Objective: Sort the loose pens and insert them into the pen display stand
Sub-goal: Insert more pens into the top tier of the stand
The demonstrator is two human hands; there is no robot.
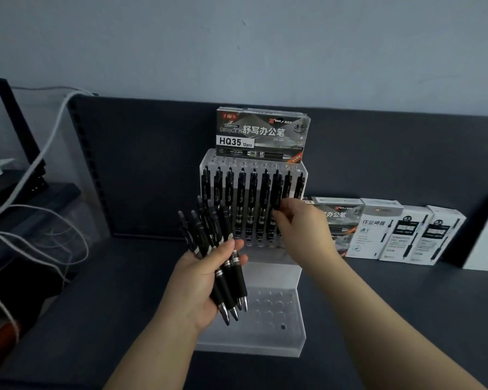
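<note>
1. Dark matte shelf (102, 319), grey wall behind; clear stepped acrylic stand (289, 280) at centre.
2. Left hand (202, 282), in front of stand: fist round bundle of black pens (221, 257), metal tips down.
3. Right hand (302, 229): pinching one black pen (276, 192) at stand's upper row, w/ other slim pens upright.
4. Glossy pen box (262, 135) atop stand.

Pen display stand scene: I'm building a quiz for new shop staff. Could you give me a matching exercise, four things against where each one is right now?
Things:
1. bundle of pens
2. single pen
3. HQ35 box
4. white boxes

Places:
A. on top of the pen display stand
B. on the surface to the right of the stand
C. gripped in the left hand
D. pinched by the right hand at the upper row

Pairs: 1-C, 2-D, 3-A, 4-B
</note>
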